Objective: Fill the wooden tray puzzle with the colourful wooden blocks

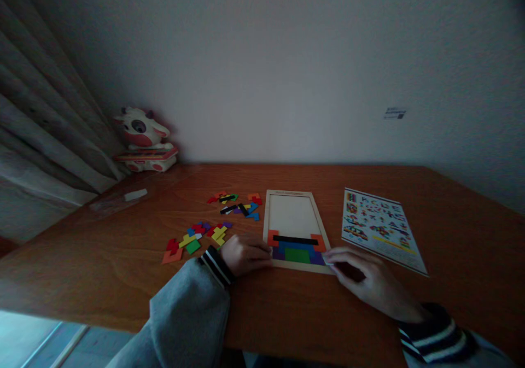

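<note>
A wooden puzzle tray (292, 193) lies on the table, its far part bare. In its near end sit a black bar (296, 240), orange pieces at both sides, blue and purple pieces, and a green piece (297, 255). My left hand (246, 254) rests at the tray's near left edge, fingers together; whether anything is under them is hidden. At the near right corner, my right hand (361, 275) has thumb and fingertips pinched on something small and pale, too small to name.
Loose colored pieces lie left of the tray, among them a green one (192, 246) and a yellow one (219, 234). A printed sheet (379, 226) lies to the right. A cow toy (145, 141) stands at the back left, near a clear plastic bag (117, 204).
</note>
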Demonstrator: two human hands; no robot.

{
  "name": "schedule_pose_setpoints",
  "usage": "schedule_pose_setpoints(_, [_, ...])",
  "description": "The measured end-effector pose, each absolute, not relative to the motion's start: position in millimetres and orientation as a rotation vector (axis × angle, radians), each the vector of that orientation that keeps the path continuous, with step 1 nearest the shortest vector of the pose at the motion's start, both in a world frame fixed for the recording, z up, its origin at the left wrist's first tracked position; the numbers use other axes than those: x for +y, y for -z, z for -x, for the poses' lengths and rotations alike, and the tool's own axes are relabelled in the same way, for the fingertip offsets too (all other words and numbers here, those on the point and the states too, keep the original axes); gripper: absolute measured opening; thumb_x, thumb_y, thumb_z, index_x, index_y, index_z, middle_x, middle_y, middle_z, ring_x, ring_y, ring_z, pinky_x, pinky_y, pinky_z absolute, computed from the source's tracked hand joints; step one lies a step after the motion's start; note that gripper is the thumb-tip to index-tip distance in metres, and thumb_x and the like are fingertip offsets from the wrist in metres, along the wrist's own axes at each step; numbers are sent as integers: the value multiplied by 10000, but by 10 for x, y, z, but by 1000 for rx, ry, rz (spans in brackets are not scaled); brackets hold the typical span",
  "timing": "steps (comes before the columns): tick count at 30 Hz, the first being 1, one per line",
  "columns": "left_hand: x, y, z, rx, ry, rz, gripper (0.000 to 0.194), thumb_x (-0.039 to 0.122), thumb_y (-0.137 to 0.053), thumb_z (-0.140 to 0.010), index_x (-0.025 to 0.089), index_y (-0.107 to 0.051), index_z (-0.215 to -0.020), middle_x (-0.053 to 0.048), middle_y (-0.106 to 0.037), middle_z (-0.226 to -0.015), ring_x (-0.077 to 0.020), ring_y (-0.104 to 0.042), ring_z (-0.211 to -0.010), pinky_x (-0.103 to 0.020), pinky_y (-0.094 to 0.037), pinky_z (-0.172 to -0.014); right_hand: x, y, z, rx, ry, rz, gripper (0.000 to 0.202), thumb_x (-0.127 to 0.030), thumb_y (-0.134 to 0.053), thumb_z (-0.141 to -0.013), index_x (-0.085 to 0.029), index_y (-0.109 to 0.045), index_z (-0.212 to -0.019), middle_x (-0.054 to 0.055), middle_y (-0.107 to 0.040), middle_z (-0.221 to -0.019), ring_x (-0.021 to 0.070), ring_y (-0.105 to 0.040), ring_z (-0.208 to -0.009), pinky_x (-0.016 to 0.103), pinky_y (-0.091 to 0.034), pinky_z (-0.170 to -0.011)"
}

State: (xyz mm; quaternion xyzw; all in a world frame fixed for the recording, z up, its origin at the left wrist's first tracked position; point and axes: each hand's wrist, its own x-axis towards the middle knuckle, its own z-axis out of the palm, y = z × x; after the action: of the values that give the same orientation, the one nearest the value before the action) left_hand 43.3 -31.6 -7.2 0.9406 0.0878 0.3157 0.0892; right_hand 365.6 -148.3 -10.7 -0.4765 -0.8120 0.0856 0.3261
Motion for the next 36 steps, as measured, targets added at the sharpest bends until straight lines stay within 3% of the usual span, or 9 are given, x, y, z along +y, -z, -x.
schedule_pose_setpoints(10, [-386, -48, -461, 354, -855, -2965, 223, 323, -577, -936, 191, -748, -881, -66, -713, -932, -156, -636, -808, -261, -534, -724, -1501, 71, -3662, -2179, -162, 1232, 209, -179, -572, -885, -259, -678, -1046, 29, -722, -1055, 183, -684, -991, 317, -563, -901])
schedule_pose_setpoints(17, [-375, -15, -453, 394, -783, -3031, 221, 318, -547, -949, 200, -734, -938, -75, -695, -982, -168, -617, -857, -287, -530, -782, -1495, 84, -3674, -2210, -150, 1243, 193, -231, -603, -896, -256, -682, -1070, 28, -721, -1073, 184, -679, -1010, 327, -557, -926])
schedule_pose_setpoints(36, [-374, 0, -473, 366, -834, -2975, 205, 294, -563, -939, 186, -732, -981, -71, -729, -1071, -188, -663, -911, -318, -568, -828, -1466, 138, -3672, -2171, -100, 1235, 214, -200, -574, -910, -261, -735, -1036, 50, -691, -1104, 181, -688, -971, 309, -580, -888])
